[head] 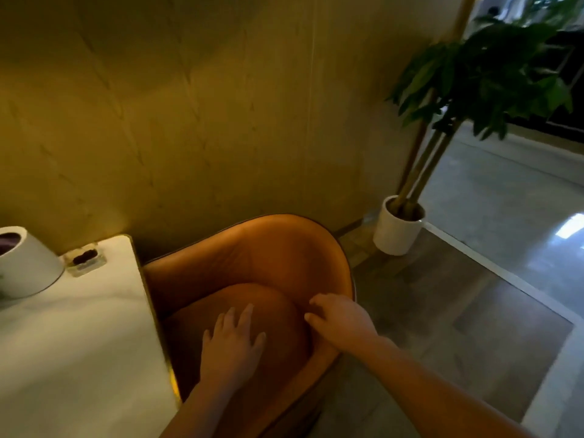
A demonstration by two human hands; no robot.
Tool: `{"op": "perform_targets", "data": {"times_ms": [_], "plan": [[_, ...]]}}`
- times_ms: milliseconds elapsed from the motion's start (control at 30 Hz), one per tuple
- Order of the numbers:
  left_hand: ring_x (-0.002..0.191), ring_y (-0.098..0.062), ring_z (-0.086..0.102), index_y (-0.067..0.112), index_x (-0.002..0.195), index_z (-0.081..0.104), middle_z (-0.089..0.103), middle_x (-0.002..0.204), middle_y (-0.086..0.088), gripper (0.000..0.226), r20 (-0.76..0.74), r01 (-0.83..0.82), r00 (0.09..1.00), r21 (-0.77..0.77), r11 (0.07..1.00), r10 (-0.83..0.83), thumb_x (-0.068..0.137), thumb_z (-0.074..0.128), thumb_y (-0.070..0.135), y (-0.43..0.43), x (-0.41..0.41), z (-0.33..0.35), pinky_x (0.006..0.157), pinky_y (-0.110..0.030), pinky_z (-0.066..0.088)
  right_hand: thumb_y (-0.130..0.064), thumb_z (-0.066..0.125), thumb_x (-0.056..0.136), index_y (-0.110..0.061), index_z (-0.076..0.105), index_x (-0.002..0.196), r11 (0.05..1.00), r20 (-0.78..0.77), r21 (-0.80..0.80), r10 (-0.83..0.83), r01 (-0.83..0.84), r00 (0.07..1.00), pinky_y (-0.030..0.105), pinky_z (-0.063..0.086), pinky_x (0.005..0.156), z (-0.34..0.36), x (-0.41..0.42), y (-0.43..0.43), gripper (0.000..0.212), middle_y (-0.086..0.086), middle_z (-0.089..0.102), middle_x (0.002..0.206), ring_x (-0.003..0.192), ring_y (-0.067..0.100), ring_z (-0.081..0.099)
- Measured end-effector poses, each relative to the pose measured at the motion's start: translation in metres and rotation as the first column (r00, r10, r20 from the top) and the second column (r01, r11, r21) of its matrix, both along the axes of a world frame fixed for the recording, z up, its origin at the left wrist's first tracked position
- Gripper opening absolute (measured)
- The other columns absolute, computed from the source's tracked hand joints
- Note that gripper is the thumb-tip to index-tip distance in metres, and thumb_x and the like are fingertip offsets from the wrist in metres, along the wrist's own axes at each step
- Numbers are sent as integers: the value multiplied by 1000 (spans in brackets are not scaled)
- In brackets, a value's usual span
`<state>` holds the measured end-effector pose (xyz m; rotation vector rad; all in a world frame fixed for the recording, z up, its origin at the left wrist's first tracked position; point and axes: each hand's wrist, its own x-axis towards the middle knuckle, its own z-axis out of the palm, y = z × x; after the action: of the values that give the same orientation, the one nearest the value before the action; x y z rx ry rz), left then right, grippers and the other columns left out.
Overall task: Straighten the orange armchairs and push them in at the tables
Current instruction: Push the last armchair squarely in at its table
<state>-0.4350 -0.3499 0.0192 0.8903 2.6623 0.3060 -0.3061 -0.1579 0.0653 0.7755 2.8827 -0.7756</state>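
The biggest thing is the yellowish panelled wall (221, 121), which fills the upper half of the view. Below it on the right we see the grey floor (474, 311), with a brighter, shiny part further right.

On the left stands a white table (79, 343) with a thin golden edge; its far end reaches the wall. The orange armchair (252, 257) stands just beside the right edge of this table, its left side touching or going slightly under the edge. Its rounded back is close to the wall and its seat opens toward us.

In the right corner there is a green plant (489, 74) with several thin stems, growing from a white pot (395, 235) on the floor, near the armchair but apart from it.

On the far left of the table we see a white round container (28, 267) with something dark purple inside.

The left hand (230, 346) lies flat on the seat cushion, fingers straight and spread, grasping nothing. The right hand (339, 320) is at the seam between the cushion and the right side of the shell; its fingers are bent and the tips touch there, but we cannot tell if they really grasp something.

The smallest thing is a glass dish (84, 259) just beside the container, with something dark in it.
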Motion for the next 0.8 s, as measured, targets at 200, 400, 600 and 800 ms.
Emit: {"op": "perform_targets", "data": {"times_ms": [200, 400, 600, 800], "plan": [[152, -26, 13, 36, 158, 5, 15, 165, -4, 72, 51, -288, 956, -18, 958, 288, 98, 33, 64, 81, 23, -12, 120, -54, 22, -48, 50, 98, -30, 52, 132, 952, 66, 9, 304, -305, 950, 33, 46, 98, -21, -30, 119, 39, -7, 58, 127, 117, 12, 53], [152, -27, 12, 37, 157, 4, 15, 165, -4, 71, 92, -517, 850, -47, 854, 519, 98, 31, 64, 140, 37, -12, 120, -54, 21, -49, 48, 98, -30, 51, 133, 835, 108, -19, 549, -550, 829, 30, 43, 99, -29, -82, 195, 39, -8, 56, 127, 118, 11, 50], [153, -26, 9, 37, 157, 3, 11, 166, -4, 70, 125, -729, 672, -55, 682, 729, 98, 31, 63, 195, 19, -31, 122, -53, 17, -48, 48, 99, -31, 55, 126, 676, 223, -24, 722, -737, 655, 27, 42, 91, -53, -169, 254, 33, -8, 58, 122, 116, 12, 52], [154, -26, 6, 35, 158, 0, 8, 167, -4, 70, 163, -868, 469, -99, 487, 868, 100, 31, 60, 240, -7, -28, 123, -54, 13, -47, 46, 100, -29, 54, 131, 516, 350, -67, 813, -854, 464, 32, 44, 95, -54, -244, 283, 37, -3, 59, 129, 116, 16, 54]]}}
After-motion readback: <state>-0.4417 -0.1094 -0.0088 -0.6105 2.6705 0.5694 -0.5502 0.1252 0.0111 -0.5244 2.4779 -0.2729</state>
